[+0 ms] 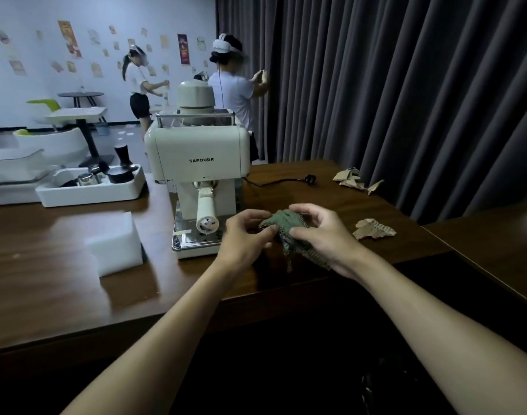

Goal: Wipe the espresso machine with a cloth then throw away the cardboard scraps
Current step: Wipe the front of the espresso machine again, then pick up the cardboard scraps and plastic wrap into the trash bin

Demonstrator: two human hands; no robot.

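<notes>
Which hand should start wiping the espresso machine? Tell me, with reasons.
Probably left. The left hand grips the green cloth right beside the espresso machine; the right hand, also gripping it, sits farther out, nearer a cardboard scrap.

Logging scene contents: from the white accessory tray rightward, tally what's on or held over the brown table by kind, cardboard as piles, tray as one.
Espresso machine: 1
Cloth: 1
Cardboard scrap piles: 2
White foam block: 1
Accessory tray: 1
Power cord: 1
Total: 7

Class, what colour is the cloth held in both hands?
Dull green with a woven check, in the head view: cloth.
</notes>
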